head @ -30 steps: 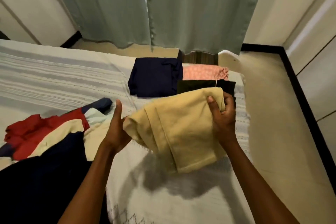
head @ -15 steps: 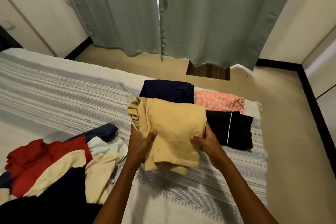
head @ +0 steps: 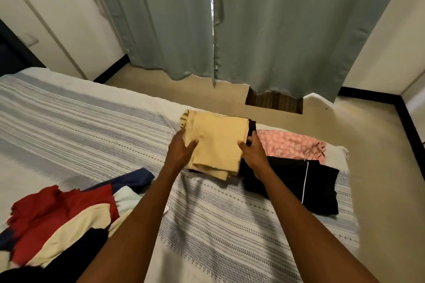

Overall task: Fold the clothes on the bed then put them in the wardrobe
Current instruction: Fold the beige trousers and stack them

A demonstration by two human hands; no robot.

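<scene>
A folded yellow garment [head: 216, 142] lies on a folded navy garment [head: 252, 125], of which only a dark sliver shows, near the far edge of the bed [head: 92, 126]. My left hand [head: 181, 151] holds its left edge, with the thumb on top and the fingers along the side. My right hand [head: 254, 154] holds the right edge the same way. A folded pink patterned garment [head: 289, 145] and a folded black garment [head: 299, 181] with a white stripe lie just to the right. Unfolded red, cream and navy clothes [head: 57, 213] are heaped at the near left.
Grey-green curtains [head: 276, 30] hang beyond the bed over a beige floor [head: 368, 167]. White cupboard doors [head: 46, 18] stand at the far left and a white panel [head: 416, 99] at the far right. A brown mat [head: 273, 101] lies under the curtain.
Both hands carried the yellow garment forward from mid-air and lowered it onto the navy garment, which it now almost covers. My view has tilted further out over the bed.
</scene>
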